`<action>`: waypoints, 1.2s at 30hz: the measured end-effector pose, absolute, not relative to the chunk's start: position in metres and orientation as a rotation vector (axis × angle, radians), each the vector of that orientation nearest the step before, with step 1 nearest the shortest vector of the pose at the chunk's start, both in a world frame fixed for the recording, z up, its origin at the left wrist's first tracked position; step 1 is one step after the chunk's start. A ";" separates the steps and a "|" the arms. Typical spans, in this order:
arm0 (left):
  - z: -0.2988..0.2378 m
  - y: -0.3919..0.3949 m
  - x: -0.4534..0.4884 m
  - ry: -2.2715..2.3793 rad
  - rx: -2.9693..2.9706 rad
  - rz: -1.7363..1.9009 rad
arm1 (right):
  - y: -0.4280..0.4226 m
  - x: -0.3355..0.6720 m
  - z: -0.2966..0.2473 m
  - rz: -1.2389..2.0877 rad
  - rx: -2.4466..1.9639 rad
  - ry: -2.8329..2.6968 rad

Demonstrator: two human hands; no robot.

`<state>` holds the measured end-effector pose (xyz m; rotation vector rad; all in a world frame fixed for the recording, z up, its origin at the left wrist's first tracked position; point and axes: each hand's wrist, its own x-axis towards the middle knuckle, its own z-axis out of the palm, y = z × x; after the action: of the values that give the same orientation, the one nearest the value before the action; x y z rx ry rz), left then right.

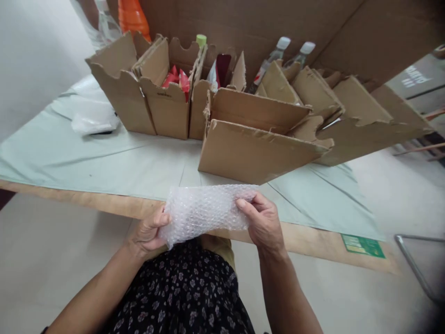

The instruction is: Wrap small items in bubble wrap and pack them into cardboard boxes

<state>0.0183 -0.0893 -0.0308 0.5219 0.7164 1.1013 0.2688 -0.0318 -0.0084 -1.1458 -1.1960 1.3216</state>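
A flat piece of bubble wrap [205, 211], perhaps a pouch, is stretched between my two hands at the table's front edge. My left hand [149, 232] pinches its left end, thumb on top. At its right end my right hand [263, 221] grips it, with the thumb over the front and the fingers behind. Whether anything lies inside the bubble wrap I cannot tell. Just beyond it stands an open cardboard box [260, 150], apart from both hands.
Several cut-open cardboard bins [167, 109] line the back of the cloth-covered table [139, 162], some with red packets [176, 79]. Bottles [278, 51] stand behind them. Clear plastic bags [93, 113] lie at left. A metal frame [413, 260] stands at right.
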 end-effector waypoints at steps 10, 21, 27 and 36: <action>-0.029 -0.069 0.020 0.765 0.430 1.125 | -0.023 0.337 -0.013 0.805 -1.261 -1.209; 0.019 -0.043 -0.015 1.121 1.753 1.441 | -0.017 0.367 0.008 0.651 -1.108 -1.620; -0.010 -0.060 -0.047 1.296 2.171 0.902 | -0.020 0.407 -0.032 0.450 -1.294 -2.112; 0.003 -0.069 -0.005 1.901 2.112 0.934 | -0.032 0.393 -0.024 0.202 -1.286 -2.180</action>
<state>-0.0050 -0.0687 0.0028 2.1118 1.9009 0.9343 0.3930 -0.0325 -0.0238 -1.2865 -2.1804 0.2017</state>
